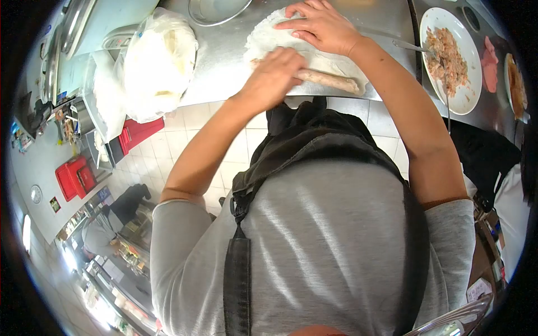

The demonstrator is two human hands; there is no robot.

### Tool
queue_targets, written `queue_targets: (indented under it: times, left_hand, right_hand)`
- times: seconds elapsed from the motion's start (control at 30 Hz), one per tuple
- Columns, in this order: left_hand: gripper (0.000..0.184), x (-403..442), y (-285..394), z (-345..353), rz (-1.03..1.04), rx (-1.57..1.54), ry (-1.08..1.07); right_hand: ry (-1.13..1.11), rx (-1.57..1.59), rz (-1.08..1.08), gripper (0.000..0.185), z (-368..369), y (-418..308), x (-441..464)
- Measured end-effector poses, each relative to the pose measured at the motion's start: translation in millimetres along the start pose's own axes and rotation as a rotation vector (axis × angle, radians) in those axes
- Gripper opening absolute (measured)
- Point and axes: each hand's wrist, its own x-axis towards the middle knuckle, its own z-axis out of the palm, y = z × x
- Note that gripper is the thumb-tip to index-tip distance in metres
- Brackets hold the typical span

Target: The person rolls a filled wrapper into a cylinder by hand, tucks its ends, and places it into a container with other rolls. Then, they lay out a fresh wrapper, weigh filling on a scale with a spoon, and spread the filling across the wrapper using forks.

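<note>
Dough roll (330, 81) is lying right along the near edge of the steel worktop (218, 61), with a floury dough sheet (260, 39) spread just behind it. Left hand (274, 73) is curled over the roll's left part; honestly can't tell if it's gripping or just pressing. Right hand (322, 28) isn't clutching anything, fingers spread on the sheet. Toward the right end there's an oval plate (469, 95) of chopped orangey mix (448, 56), and a plastic bag (159, 61) toward the left.
</note>
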Motion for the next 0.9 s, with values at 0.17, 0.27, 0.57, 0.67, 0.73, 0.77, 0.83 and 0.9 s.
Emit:
queue_targets:
  times: [0.17,0.27,0.57,0.67,0.73,0.77,0.83,0.9]
  left_hand:
    - [0.033,-13,-6,-15,-0.100,0.011,0.004]
    - [0.034,-4,1,-1,-0.047,0.024,0.009]
    - [0.037,-26,-17,-11,-0.038,0.045,0.107]
    - [0.037,-31,-24,-17,-0.012,0.027,0.116]
    - [0.038,-32,-28,-18,0.013,0.019,0.118]
    - [0.041,-32,-28,-18,0.035,0.042,0.119]
    - [0.044,-30,-25,-19,0.051,0.065,0.138]
    - [0.048,-28,-21,-21,0.031,0.029,0.159]
  right_hand:
    - [0.028,-0.004,-0.025,0.036,1,0,0]
    - [0.039,0.005,-0.017,0.036,1,0,1]
    - [0.092,-0.037,-0.003,0.038,6,3,2]
    - [0.093,0.006,0.024,0.039,7,3,1]
    - [0.102,0.042,0.046,0.037,-1,-4,0]
    - [0.118,0.090,0.080,0.035,-6,-11,-3]
    - [0.110,0.090,0.102,0.039,-25,-41,-22]
    - [0.103,0.093,0.129,0.043,-35,-70,-43]
